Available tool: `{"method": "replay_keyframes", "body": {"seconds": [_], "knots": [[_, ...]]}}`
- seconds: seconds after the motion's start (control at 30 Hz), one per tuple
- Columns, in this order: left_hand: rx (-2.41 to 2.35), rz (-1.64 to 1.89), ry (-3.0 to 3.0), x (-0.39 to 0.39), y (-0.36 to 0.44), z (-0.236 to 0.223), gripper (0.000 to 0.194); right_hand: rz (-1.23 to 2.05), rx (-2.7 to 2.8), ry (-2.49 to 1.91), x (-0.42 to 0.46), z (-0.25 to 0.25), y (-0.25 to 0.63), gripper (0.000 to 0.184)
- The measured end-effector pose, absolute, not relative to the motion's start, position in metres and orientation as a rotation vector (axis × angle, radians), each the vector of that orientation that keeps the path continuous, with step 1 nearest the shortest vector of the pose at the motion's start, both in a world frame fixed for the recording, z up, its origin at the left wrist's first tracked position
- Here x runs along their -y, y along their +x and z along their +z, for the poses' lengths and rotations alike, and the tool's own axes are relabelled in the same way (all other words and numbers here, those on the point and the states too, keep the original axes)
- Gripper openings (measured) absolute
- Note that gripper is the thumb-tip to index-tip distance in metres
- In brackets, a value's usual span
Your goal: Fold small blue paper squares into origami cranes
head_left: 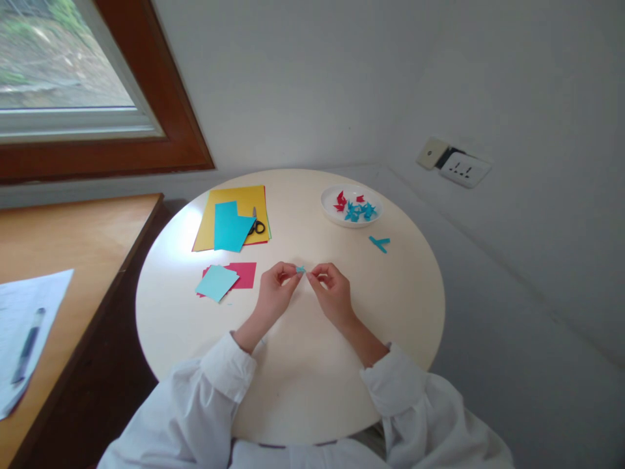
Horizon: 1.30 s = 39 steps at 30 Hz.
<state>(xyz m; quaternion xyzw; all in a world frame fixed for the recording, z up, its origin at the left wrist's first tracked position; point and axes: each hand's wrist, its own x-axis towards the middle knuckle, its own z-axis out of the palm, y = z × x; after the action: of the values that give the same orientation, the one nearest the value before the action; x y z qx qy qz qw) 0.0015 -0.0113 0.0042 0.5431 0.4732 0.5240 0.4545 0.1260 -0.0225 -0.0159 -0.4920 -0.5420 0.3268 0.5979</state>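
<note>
Above the middle of the round table, a small folded piece of blue paper [301, 269] is pinched between the thumb and fingertips of my left hand [278, 286]. My right hand [333, 290] is closed in a pinch at the right end of the same paper. Its fingertips cover part of the fold, so the exact shape is hard to make out. Left of my hands lie square sheets, a light blue one [217, 283] on top of pink-red ones [247, 275]. To the right are narrow blue paper strips [379, 244].
Behind the squares, yellow paper [205, 225] carries blue sheets [227, 225] and black-handled scissors [259, 227]. A white plate [328, 210] at the back right holds several small red and blue folded papers [360, 210]. A wooden desk [97, 228] with a pen [28, 345] stands left.
</note>
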Motion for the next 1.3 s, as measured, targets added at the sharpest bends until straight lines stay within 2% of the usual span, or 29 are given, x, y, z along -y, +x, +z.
{"method": "replay_keyframes", "body": {"seconds": [0.27,0.4,0.9,1.3], "knots": [[-1.188,1.369,1.569,0.0139,-0.0008,-0.0019,0.002,0.923,1.331,-1.086,0.0271,-0.0113,0.1231,0.019],[-1.200,1.352,1.691,0.0151,-0.0012,-0.0022,0.003,0.996,1.263,-1.090,0.0260,-0.0114,0.1234,0.022],[-1.160,1.308,2.086,0.0179,-0.0018,0.0051,0.013,1.023,1.157,-1.028,0.0217,-0.0139,0.1243,0.011],[-1.169,1.244,1.947,0.0171,-0.0032,-0.0005,0.011,0.951,1.300,-1.075,0.0218,-0.0185,0.1282,0.004]]}}
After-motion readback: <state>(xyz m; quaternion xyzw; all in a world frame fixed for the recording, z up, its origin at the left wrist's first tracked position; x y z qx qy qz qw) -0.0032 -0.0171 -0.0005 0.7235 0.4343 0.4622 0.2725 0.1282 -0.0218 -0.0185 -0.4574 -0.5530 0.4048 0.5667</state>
